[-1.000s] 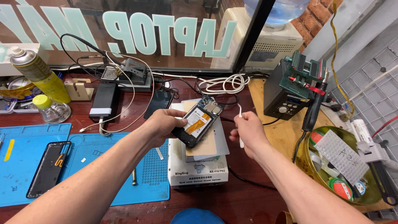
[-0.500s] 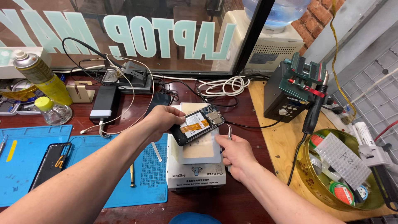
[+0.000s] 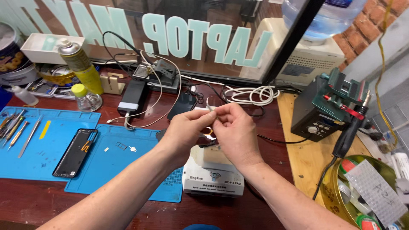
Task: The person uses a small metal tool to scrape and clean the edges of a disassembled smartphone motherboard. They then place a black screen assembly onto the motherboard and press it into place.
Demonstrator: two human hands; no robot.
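1. The table (image 3: 128,213) is dark red wood, with a lighter wooden board (image 3: 306,157) on its right side.
2. Two blue mats (image 3: 47,157) lie on the left. A phone frame (image 3: 76,152) lies across the seam between them, and hand tools (image 3: 17,132) are lined up at the far left.
3. A white heater box (image 3: 213,179) stands at the right edge of the mats, directly under the hands.
4. A dark solder station (image 3: 326,108) stands on the board, well to the right of the hands; a round tin (image 3: 366,191) of bits sits in front of it.
5. A spray can (image 3: 81,66) and a small bottle (image 3: 86,97) stand at the back left, and a coil of white cable (image 3: 249,93) lies behind the hands.
6. The left hand (image 3: 185,132) is curled, thumb and fingertips pinched together at its top.
7. The right hand (image 3: 236,134) is curled the same way, touching the left at the fingertips.
8. Both hands pinch a thin white stick (image 3: 209,106), which pokes up and to the left from between the fingertips, above the box. Which hand grips it harder I cannot tell.
9. A bit of orange shows between the palms; what it is stays hidden.
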